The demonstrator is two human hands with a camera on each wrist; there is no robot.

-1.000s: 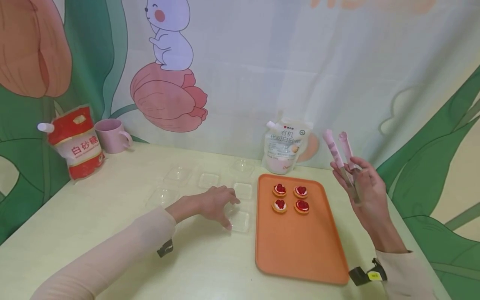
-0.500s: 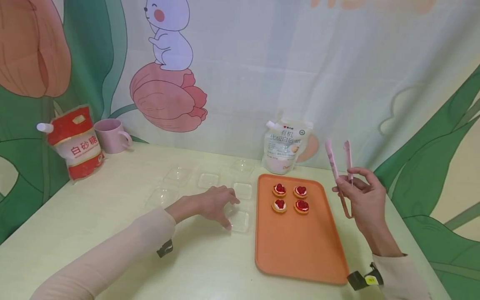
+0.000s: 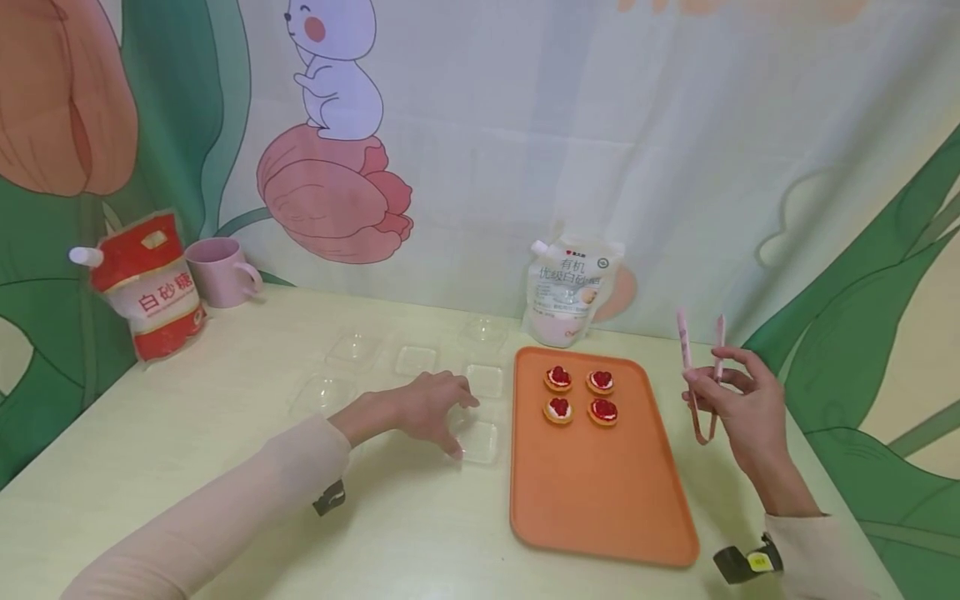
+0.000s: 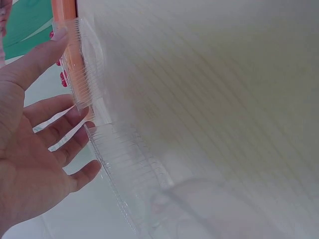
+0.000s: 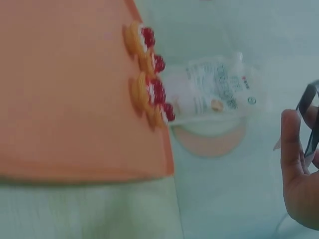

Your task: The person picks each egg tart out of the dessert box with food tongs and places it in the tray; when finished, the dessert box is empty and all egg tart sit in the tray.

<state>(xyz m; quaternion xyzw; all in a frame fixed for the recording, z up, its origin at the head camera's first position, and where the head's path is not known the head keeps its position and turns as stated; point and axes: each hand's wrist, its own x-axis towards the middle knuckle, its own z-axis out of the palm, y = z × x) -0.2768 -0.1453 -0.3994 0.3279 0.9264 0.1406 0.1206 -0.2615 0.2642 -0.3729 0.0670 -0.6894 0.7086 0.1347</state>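
Observation:
My left hand [image 3: 427, 411] spans a small clear plastic box [image 3: 480, 442] on the table, just left of the orange tray [image 3: 592, 500]. In the left wrist view the thumb sits at one edge of this box [image 4: 82, 64] and the fingertips at the opposite edge. Right of the tray, my right hand [image 3: 746, 408] holds a pair of pink-handled tongs [image 3: 686, 342] raised above the table, arms pointing up and apart, the metal bend at the bottom. Several small tarts [image 3: 558, 410] with cream and red fruit stand grouped on the tray's far half.
Several more clear plastic boxes [image 3: 416, 360] are spread left of and behind the left hand. A white sugar pouch [image 3: 566, 292] stands behind the tray. Back left are a red sugar bag [image 3: 161, 287] and a pink mug [image 3: 223, 275]. A printed curtain [image 3: 465, 167] hangs behind the table.
My right hand has turned the tongs over and lowered them slightly, their arms spread wider and the bend now showing below the fingers. The left hand stays in place.

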